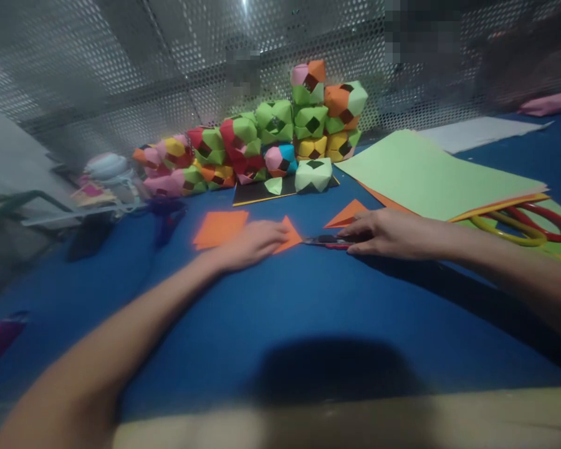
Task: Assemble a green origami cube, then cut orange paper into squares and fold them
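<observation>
My left hand (255,242) rests on the table, its fingers holding down a small folded piece of orange paper (290,237). Just left of that hand lies a stack of orange paper squares (219,228). In my right hand (378,232) is a black-and-red utility knife (330,242). Its thin metal tip meets the right corner of the folded orange paper. Behind my right fingers lies a folded orange paper triangle (348,214).
Stacked folded-paper balls (275,121) in several colours stand along a perforated metal screen (187,68). A black sheet (255,194) lies before them. At right, green paper sheets (434,174) lie beside yellow and red loops (549,223). The blue tabletop (262,318) has a pale front edge.
</observation>
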A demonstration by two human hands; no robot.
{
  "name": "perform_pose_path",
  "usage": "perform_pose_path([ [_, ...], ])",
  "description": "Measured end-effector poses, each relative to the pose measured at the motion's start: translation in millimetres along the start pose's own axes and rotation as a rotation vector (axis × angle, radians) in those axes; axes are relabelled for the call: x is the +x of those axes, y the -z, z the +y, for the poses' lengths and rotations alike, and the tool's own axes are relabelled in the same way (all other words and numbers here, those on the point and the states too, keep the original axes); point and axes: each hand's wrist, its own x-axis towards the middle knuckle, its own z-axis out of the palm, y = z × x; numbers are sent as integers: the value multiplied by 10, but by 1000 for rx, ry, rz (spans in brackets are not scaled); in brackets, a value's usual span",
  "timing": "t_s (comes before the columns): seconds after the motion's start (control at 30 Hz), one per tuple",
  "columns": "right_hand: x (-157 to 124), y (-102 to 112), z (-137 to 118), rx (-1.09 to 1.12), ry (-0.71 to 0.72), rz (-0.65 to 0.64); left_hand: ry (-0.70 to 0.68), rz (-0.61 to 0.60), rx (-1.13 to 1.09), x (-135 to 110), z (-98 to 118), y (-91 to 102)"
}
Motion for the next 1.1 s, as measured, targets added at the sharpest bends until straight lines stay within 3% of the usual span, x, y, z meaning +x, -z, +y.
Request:
perform_pose_path([
  [0.3,-173,-82,-209,-101,19,73,-16,-15,14,7,13,-4],
  [0.53,-249,-243,-181,-66,31,187,26,-21,-3,2,8,-19],
  [1.1,-293,-255,-333,-33,40,142,20,-9,-24,7,-27,-53],
])
